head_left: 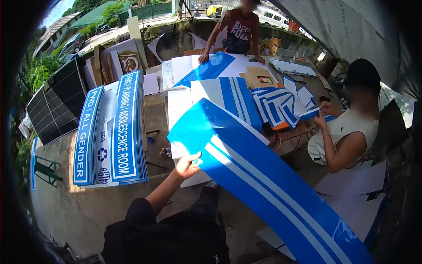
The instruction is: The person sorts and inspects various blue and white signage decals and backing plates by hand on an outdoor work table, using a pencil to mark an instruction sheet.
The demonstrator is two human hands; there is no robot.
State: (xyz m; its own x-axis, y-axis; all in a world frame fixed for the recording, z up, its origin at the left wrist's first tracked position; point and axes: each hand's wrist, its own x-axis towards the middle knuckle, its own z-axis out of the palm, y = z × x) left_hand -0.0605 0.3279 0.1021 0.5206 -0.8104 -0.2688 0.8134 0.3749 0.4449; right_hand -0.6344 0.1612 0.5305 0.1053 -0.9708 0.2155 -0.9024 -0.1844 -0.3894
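My left hand [187, 166] is closed on the near left edge of a long blue sheet with two white stripes [259, 176], its thumb on the top face. From there the sheet stretches across in front of me, curving down to the lower right, where its far end leaves the view. Sunlight falls on its upper left end. My right hand is not in view. Beyond the sheet, another striped blue and white sheet [228, 94] lies on the work table.
Stacked signs [127, 127] stand at left near a solar panel [59, 101]. A person in a red shirt [241, 31] leans on the table's far side. At right, a person in a white top [343, 132] handles a blue piece beside cut blue and white pieces [277, 105].
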